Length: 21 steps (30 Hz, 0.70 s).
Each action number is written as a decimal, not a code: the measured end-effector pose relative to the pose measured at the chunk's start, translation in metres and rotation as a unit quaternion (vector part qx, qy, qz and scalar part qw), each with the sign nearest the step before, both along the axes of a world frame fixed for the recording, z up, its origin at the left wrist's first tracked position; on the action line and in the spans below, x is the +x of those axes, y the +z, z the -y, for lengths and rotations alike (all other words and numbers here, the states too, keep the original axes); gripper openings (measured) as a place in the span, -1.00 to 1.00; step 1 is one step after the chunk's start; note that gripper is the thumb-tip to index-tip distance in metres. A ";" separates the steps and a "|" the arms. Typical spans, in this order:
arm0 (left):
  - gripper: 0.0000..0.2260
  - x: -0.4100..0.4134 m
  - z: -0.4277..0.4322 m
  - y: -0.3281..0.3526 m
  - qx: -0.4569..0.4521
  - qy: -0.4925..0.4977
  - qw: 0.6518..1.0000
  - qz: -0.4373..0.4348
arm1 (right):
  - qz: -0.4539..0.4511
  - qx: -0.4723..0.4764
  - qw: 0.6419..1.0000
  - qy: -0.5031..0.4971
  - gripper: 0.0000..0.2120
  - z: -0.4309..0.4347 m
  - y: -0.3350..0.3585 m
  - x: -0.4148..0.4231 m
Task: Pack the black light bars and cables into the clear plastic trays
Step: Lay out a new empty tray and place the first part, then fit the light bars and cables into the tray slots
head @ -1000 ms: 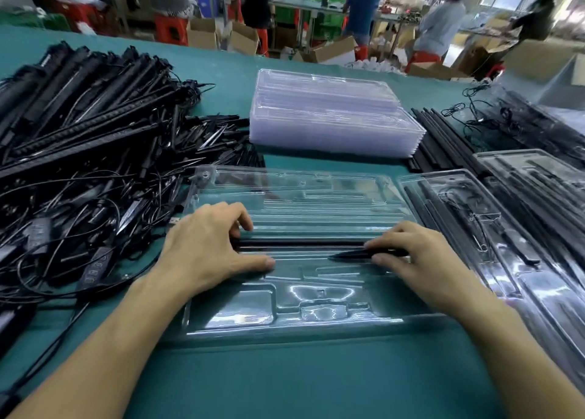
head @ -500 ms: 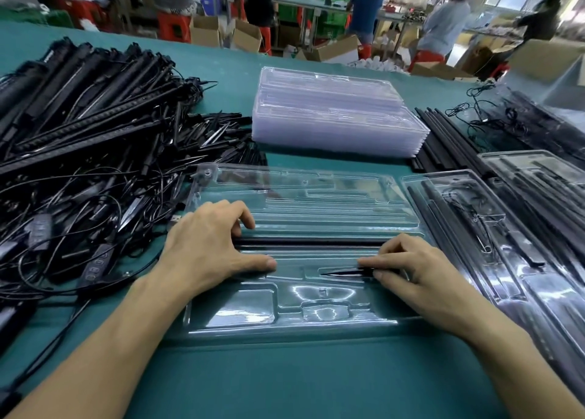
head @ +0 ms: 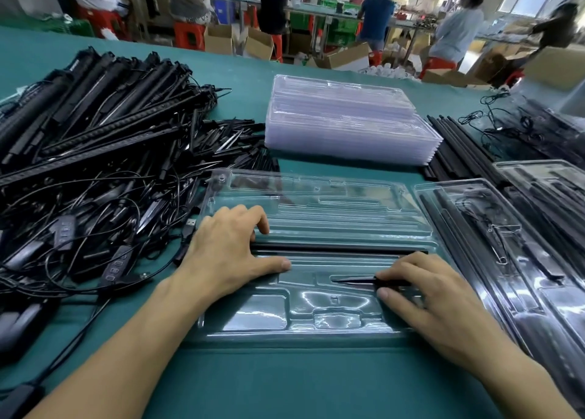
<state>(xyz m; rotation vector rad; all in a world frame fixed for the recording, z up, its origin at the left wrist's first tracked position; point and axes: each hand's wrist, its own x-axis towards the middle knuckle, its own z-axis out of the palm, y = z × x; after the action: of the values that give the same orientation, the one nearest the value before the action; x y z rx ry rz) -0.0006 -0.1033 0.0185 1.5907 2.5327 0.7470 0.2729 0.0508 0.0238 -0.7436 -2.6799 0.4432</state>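
Green tabletop (head: 285, 384), clear tray (head: 316, 178): my left hand (head: 231, 247) presses flat on the slotted light bar (head: 332, 248). My right hand (head: 427, 295) has its grip clamped on a black spike (head: 354, 280). Cables (head: 95, 228) crowd the tray's left.

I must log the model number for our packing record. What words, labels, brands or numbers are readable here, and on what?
No text here can be read.
White mark on a black light bar atop the left pile: too blurred.
Button marks on the cable controller: too small.
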 end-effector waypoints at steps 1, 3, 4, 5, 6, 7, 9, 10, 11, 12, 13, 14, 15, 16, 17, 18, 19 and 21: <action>-0.49 0.000 0.000 0.000 -0.006 -0.002 1.000 -0.006 | 0.003 -0.002 1.000 -0.001 -0.81 -0.001 -0.002 0.000; -0.52 -0.002 0.000 0.001 -0.018 -0.007 1.000 -0.009 | 0.011 -0.014 1.000 0.000 -0.86 -0.002 -0.004 0.000; -0.54 -0.003 0.000 0.002 -0.021 -0.011 1.000 -0.002 | 0.014 -0.019 1.000 0.001 -0.85 -0.004 -0.005 0.000; -0.59 -0.005 0.000 0.003 -0.019 -0.013 1.000 0.017 | 0.015 -0.024 1.000 0.004 -0.82 -0.005 -0.006 0.001; -0.65 -0.007 0.001 0.005 -0.008 -0.010 0.999 0.044 | 0.014 -0.030 0.999 0.006 -0.77 -0.006 -0.008 0.002; -0.71 -0.009 0.000 0.008 0.011 0.003 0.997 0.072 | 0.012 -0.034 0.999 0.008 -0.72 -0.007 -0.009 0.003; -0.79 -0.015 -0.003 0.016 0.055 0.042 0.994 0.079 | 0.009 -0.034 0.999 0.005 -0.68 -0.007 -0.013 0.005; -0.81 -0.019 -0.006 0.022 0.075 0.062 0.994 0.057 | 0.010 -0.032 0.999 0.004 -0.68 -0.008 -0.014 0.006; -0.84 -0.025 -0.009 0.028 0.097 0.080 0.992 0.025 | 0.010 -0.032 0.999 0.002 -0.68 -0.008 -0.014 0.006; -0.89 -0.033 -0.013 0.034 0.121 0.101 0.987 -0.018 | 0.006 -0.035 0.999 -0.001 -0.68 -0.008 -0.014 0.005; -0.93 -0.043 -0.016 0.041 0.144 0.128 0.979 -0.066 | 0.002 -0.041 0.999 -0.005 -0.69 -0.008 -0.013 0.005; -0.90 -0.053 -0.020 0.046 0.161 0.163 0.967 -0.111 | -0.001 -0.046 0.999 -0.007 -0.72 -0.008 -0.012 0.004; -0.83 -0.064 -0.023 0.051 0.170 0.203 0.954 -0.143 | -0.004 -0.047 0.999 -0.007 -0.73 -0.007 -0.011 0.004; -0.76 -0.075 -0.025 0.055 0.172 0.238 0.942 -0.160 | -0.009 -0.044 0.999 -0.006 -0.73 -0.007 -0.011 0.003; -0.70 -0.085 -0.027 0.058 0.163 0.264 0.936 -0.167 | -0.011 -0.041 0.999 -0.006 -0.73 -0.006 -0.010 0.003; -0.64 -0.094 -0.029 0.059 0.138 0.284 0.934 -0.165 | -0.010 -0.040 0.999 -0.008 -0.72 -0.006 -0.010 0.003; -0.60 -0.103 -0.031 0.059 0.098 0.302 0.935 -0.157 | -0.008 -0.042 0.999 -0.010 -0.70 -0.006 -0.009 0.002; -0.56 -0.117 -0.031 0.056 0.001 0.331 0.933 -0.143 | -0.008 -0.046 0.999 -0.015 -0.65 -0.006 -0.008 0.001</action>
<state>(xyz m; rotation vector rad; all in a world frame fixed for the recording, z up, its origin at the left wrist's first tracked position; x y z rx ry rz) -0.1178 -0.0719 0.0744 0.8621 3.3262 0.5769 0.2738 0.0570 0.0154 -0.8007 -2.6453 0.5671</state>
